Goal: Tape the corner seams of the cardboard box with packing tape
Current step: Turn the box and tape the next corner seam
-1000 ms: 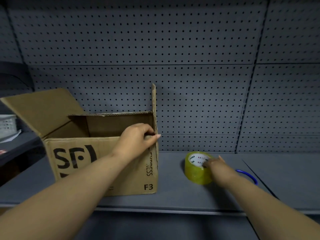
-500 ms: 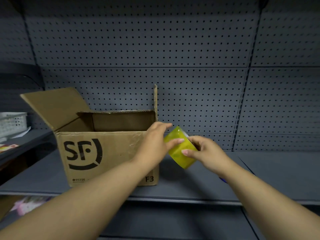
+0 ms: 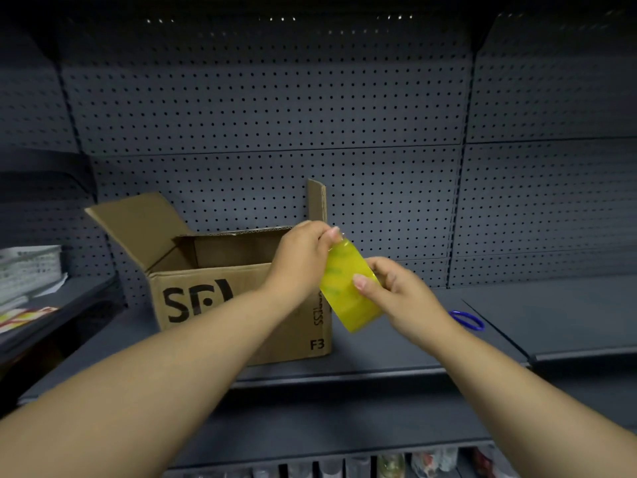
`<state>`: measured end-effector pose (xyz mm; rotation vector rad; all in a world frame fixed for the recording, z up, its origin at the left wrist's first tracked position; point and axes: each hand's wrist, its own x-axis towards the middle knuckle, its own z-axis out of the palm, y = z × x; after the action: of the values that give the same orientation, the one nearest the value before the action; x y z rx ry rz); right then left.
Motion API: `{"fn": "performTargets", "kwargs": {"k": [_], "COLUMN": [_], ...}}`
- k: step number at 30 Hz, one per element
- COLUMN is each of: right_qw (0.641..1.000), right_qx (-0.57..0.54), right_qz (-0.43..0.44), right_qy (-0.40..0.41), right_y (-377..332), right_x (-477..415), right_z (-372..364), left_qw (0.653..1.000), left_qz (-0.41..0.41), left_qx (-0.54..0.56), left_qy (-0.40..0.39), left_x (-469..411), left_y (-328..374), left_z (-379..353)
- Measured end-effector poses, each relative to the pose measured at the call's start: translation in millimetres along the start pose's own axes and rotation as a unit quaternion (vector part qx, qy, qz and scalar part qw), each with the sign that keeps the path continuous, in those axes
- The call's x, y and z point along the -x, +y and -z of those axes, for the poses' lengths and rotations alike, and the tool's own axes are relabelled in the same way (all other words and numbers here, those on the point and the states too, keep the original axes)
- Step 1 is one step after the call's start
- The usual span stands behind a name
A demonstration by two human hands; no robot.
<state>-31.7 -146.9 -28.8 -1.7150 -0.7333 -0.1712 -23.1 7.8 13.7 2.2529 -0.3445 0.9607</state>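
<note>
A dark grey pegboard wall (image 3: pixel 262 108) fills the back, made of several panels with rows of small holes. In front of it runs a grey metal shelf (image 3: pixel 396 353). On this shelf, toward the right, lies a blue ring-shaped thing (image 3: pixel 466 320). Only a part of it shows, so I cannot tell what it is. Just right of it, a seam separates the shelf from a neighbouring shelf (image 3: pixel 568 315) of the same colour. At the far left is a side shelf (image 3: pixel 79 298) with a white perforated basket (image 3: pixel 27 274), some white paper beside it, and a red and yellow leaflet (image 3: pixel 24 317) nearer to the edge. At the bottom edge, below the shelf, stand some small goods (image 3: pixel 389 465), too blurred to name.
</note>
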Motion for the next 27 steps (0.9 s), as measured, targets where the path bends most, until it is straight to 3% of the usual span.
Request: {"fn": "performTargets", "kwargs": {"k": [4, 8, 14, 21, 27], "right_qw": [0.999, 0.997, 0.999, 0.992, 0.994], "right_qx": [0.027, 0.041, -0.009, -0.061, -0.053], "right_qz": [0.019, 0.027, -0.024, -0.007, -0.030], "right_qy": [0.043, 0.060, -0.034, 0.110, 0.092], "right_y": [-3, -3, 11, 25, 36], "right_x": [11, 19, 37, 45, 51], "right_z": [-22, -38, -57, -75, -54], "left_qw": [0.995, 0.989, 0.993, 0.994, 0.992], "left_qz": [0.049, 0.065, 0.025, 0.033, 0.079], "left_qx": [0.044, 0.108, 0.067, 0.055, 0.078], "left_qy": [-0.077, -0.079, -0.091, -0.090, -0.067], "left_x": [7, 20, 20, 11, 2], "left_y": [-4, -12, -25, -33, -33], "left_z": [20, 30, 40, 30, 6]}}
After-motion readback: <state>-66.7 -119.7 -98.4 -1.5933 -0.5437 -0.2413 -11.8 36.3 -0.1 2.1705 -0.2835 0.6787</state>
